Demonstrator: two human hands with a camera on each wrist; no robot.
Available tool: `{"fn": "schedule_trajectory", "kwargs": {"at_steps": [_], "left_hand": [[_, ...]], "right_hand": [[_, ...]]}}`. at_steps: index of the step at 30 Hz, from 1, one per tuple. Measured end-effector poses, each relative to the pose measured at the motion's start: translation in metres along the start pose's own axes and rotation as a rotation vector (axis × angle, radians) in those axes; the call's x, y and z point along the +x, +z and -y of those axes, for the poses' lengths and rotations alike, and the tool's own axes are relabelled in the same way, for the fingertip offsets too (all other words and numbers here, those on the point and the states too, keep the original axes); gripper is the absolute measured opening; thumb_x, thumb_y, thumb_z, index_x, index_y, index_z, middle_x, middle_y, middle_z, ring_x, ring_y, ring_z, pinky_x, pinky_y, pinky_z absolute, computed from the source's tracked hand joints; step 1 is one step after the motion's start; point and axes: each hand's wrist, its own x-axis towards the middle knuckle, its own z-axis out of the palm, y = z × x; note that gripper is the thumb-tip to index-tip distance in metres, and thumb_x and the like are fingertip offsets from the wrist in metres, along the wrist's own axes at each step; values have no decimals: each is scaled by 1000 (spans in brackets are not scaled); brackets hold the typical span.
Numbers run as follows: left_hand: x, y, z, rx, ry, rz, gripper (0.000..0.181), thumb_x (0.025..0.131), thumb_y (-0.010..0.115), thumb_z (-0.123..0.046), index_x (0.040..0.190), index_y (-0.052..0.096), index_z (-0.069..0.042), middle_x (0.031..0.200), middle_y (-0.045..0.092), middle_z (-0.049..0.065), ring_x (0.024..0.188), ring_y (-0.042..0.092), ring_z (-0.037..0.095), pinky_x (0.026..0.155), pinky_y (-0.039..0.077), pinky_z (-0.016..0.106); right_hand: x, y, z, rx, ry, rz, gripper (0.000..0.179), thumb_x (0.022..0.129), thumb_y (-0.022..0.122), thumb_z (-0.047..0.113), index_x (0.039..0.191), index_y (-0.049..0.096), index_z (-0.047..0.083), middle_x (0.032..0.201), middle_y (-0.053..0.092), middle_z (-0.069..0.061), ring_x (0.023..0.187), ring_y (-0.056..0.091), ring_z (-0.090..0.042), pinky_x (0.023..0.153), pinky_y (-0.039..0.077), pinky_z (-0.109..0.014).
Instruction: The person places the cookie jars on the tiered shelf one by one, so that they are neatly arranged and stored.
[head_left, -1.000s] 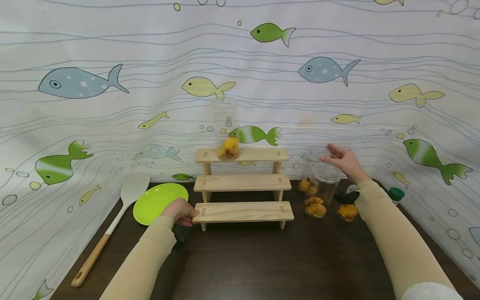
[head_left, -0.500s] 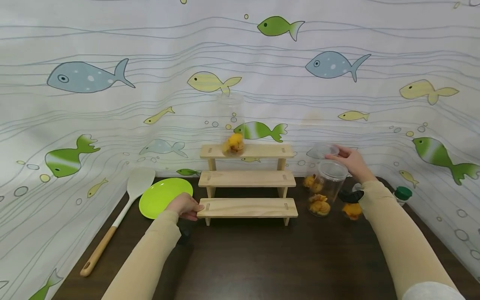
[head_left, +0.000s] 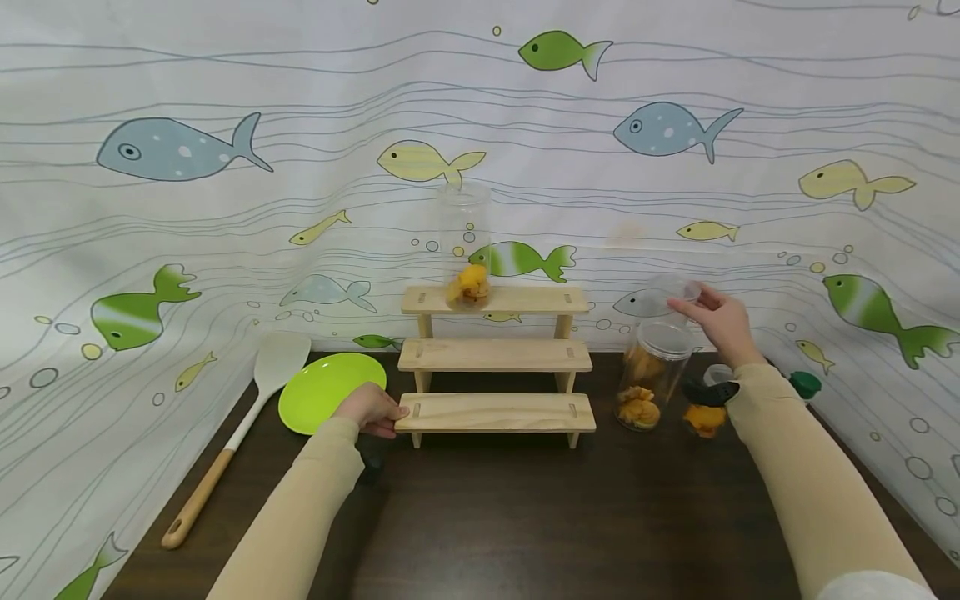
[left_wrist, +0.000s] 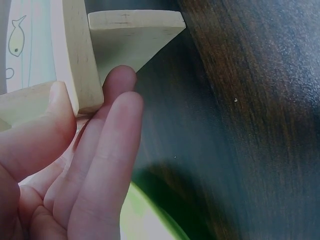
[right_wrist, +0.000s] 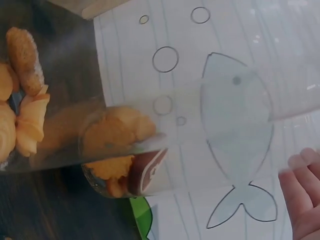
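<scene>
My left hand (head_left: 369, 410) pinches the left end of the lowest shelf of a three-step wooden rack (head_left: 495, 412); in the left wrist view the thumb (left_wrist: 60, 120) lies on top of the wood with fingers beneath. At the right, my right hand (head_left: 720, 321) grips the rim of a clear jar (head_left: 671, 291). Through the front jar's wall the pastries (right_wrist: 117, 142) at its bottom show. A second clear jar (head_left: 658, 375), also with pastries in its bottom, stands on the table in front and partly hides the held one.
On the top shelf stands another clear jar (head_left: 467, 250) with pastries. A lime green plate (head_left: 330, 392) and a long-handled spatula (head_left: 243, 421) lie at the left. A low container with orange contents (head_left: 705, 419) and a green lid (head_left: 806, 384) are by my right forearm.
The right hand has moved right and slightly up with the jar, whose pastries now show behind the front jar. The left hand keeps its hold on the rack. The head view has shifted slightly.
</scene>
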Motion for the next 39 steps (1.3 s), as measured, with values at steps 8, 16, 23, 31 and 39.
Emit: {"fn": "schedule_trajectory", "kwargs": {"at_steps": [8, 16, 23, 31, 39], "left_hand": [[-2, 0, 0, -11, 10, 3, 30, 88, 68, -10, 103, 61, 15, 76, 68, 14, 68, 69, 22, 71, 60, 36], [-3, -1, -1, -17, 17, 6, 30, 88, 68, -10, 102, 62, 15, 75, 68, 14, 68, 69, 23, 72, 59, 38], [0, -1, 0, -26, 2, 15, 31, 88, 67, -11, 103, 61, 15, 76, 68, 14, 66, 68, 20, 71, 60, 36], [1, 0, 3, -22, 9, 21, 29, 88, 66, -9, 102, 60, 15, 76, 68, 15, 69, 69, 23, 75, 59, 39], [1, -1, 1, -21, 19, 27, 28, 88, 67, -9, 101, 60, 15, 76, 68, 16, 70, 69, 24, 75, 59, 40]], "right_hand": [[-3, -11, 16, 25, -26, -85, 90, 85, 65, 51, 150, 23, 6, 149, 32, -21, 137, 31, -36, 111, 30, -54], [-8, -23, 43, 39, -40, -151, 82, 86, 66, 48, 148, 30, 8, 148, 36, -19, 137, 35, -26, 114, 29, -49], [-13, -28, 67, 98, -97, -167, 76, 88, 65, 41, 149, 29, 10, 148, 38, -15, 134, 40, -16, 116, 28, -40], [-20, -28, 93, 252, -138, -260, 69, 85, 71, 33, 144, 41, 12, 138, 53, -1, 125, 47, -8, 114, 29, -28], [-20, -26, 115, 386, -186, -265, 67, 81, 76, 30, 139, 48, 10, 134, 56, -3, 122, 49, -10, 114, 29, -27]]}}
